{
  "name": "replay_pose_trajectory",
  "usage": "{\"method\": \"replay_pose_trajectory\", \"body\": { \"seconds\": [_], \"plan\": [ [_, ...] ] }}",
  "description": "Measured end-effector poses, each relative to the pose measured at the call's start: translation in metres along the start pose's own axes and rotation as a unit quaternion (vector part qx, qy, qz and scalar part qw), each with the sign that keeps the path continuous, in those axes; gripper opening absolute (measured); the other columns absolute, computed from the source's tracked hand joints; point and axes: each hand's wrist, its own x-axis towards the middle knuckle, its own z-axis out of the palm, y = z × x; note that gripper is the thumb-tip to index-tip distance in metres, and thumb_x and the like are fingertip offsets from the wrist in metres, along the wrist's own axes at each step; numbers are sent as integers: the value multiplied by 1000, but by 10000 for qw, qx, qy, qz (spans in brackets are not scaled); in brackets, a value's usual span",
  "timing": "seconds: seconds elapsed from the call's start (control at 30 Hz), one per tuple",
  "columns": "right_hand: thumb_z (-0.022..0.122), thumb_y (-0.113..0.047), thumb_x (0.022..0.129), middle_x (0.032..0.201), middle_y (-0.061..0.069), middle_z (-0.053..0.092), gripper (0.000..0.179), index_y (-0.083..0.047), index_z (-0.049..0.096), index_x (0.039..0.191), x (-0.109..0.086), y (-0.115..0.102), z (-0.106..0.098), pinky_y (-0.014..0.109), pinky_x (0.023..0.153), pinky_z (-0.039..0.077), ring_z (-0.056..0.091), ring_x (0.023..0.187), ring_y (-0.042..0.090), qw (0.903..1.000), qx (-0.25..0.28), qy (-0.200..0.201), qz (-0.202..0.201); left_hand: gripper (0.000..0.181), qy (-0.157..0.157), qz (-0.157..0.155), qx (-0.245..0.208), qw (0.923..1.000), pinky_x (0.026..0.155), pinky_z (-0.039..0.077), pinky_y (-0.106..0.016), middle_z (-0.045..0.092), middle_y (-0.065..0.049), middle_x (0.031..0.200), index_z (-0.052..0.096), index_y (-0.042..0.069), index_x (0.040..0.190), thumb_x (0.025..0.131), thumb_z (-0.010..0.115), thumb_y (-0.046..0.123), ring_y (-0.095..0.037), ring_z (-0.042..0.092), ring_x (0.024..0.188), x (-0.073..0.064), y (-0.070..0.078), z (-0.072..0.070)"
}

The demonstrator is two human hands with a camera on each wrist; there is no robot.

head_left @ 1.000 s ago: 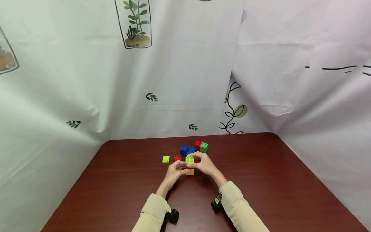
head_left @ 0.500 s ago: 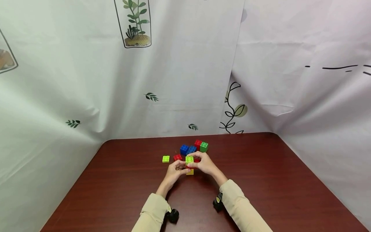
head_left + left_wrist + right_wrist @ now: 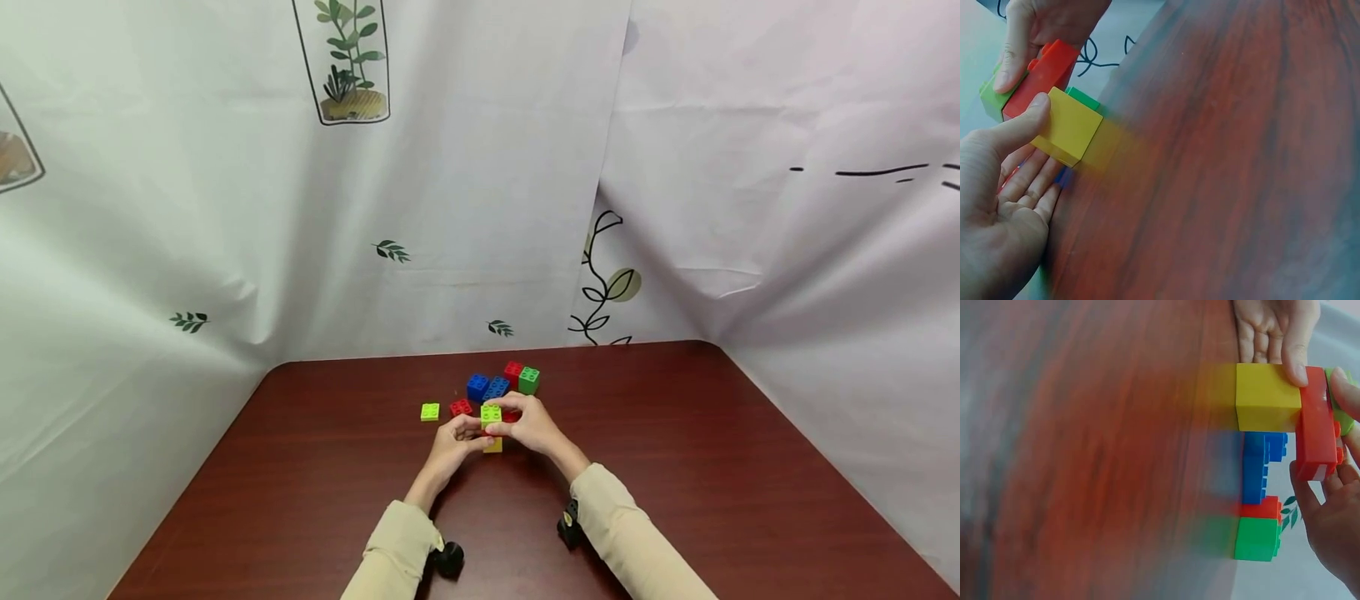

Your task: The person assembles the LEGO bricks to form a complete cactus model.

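A small stack of toy building bricks stands on the table in front of me: a yellow brick [image 3: 1267, 397] at the bottom, a longer red brick [image 3: 1316, 425] across it, a lime brick [image 3: 491, 413] on top. My left hand [image 3: 445, 450] holds the lower stack, its thumb at the seam of yellow and red. With thumb and fingers, my right hand [image 3: 531, 425] pinches the lime brick, while one finger lies under the red brick's overhanging end in the right wrist view. Part of the red brick is hidden by the hands in the head view.
Behind the stack are two blue bricks [image 3: 477, 386], a red brick [image 3: 513, 372] and a green brick [image 3: 528, 381]. Another red brick [image 3: 461, 407] and a flat lime brick [image 3: 430, 412] lie to the left. A printed cloth [image 3: 480, 167] hangs beyond the table [image 3: 315, 475].
My right forearm and its wrist camera have shifted slightly to the right. Both hands keep their places on the stack, and the bricks stay put.
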Motion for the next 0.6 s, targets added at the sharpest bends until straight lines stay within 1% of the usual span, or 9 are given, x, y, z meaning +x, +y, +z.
{"method": "replay_pose_trajectory", "body": {
  "seconds": [0.13,0.23,0.43,0.53,0.6],
  "plan": [
    [79,-14,81,97,13,67,39,-4,70,117,-3,1,-1,19,70,45,53,83,13,9999,-31,109,-64,34,-49,9,-45,10000,76,54,-17,72,-16,105,63,-8,112,82,75,2,-13,67,93,0,0,3],
    [80,-13,80,94,13,66,38,-4,71,116,-5,1,0,18,67,44,52,80,12,9998,24,168,-63,34,-82,-29,-93,9999,76,55,-17,72,-16,105,63,-7,112,82,75,2,-15,67,94,-1,0,4],
    [79,-11,80,98,19,68,40,-1,69,117,-5,5,3,18,71,47,56,85,15,9991,343,179,-151,32,16,32,-87,10000,74,54,-16,71,-19,104,63,-8,111,82,74,-1,-22,67,97,-2,2,3],
    [78,-11,81,101,21,68,40,1,68,118,-4,5,3,19,73,48,57,86,13,9987,447,140,-180,31,68,99,-66,9999,74,53,-15,70,-21,105,64,-8,110,81,74,-2,-22,67,96,-2,3,4],
    [78,-11,81,101,20,68,40,1,68,118,-4,6,3,19,73,48,57,84,10,9989,436,116,-124,31,75,181,-32,9998,75,53,-15,70,-22,106,64,-8,110,81,74,-2,-20,67,96,-1,1,5]
  ]
}}
